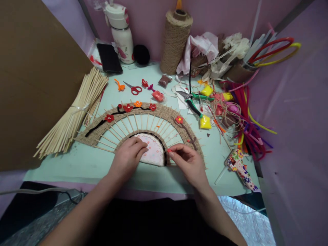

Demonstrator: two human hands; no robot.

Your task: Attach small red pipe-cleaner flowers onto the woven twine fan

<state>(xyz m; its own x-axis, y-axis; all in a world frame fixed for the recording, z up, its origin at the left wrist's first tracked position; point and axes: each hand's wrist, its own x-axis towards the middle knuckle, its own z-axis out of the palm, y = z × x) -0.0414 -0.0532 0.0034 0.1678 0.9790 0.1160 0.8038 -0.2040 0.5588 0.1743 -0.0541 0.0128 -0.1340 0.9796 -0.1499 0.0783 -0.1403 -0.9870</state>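
On the table lies a fan-shaped piece (164,110) of wooden sticks woven with twine, decorated with red and orange flowers on dark stems. At its base sits a pale pink half-disc (153,155), dotted with small pink-red bits and edged in black. My left hand (127,155) rests over the half-disc's left part, fingers curled together; whatever they hold, if anything, is hidden. Thumb and forefinger of my right hand (189,162) pinch a small red piece of what looks like clay (169,150), just beside the half-disc's right edge.
A bundle of sticks (74,112) lies left. Behind the fan are red scissors (135,89), green-handled pruning shears (192,102), clay packets (205,122) and a twine spool (176,41). At right are pipe cleaners (252,133) and a flowered glue gun (241,167); a bottle (122,41) and phone (109,58) stand back left.
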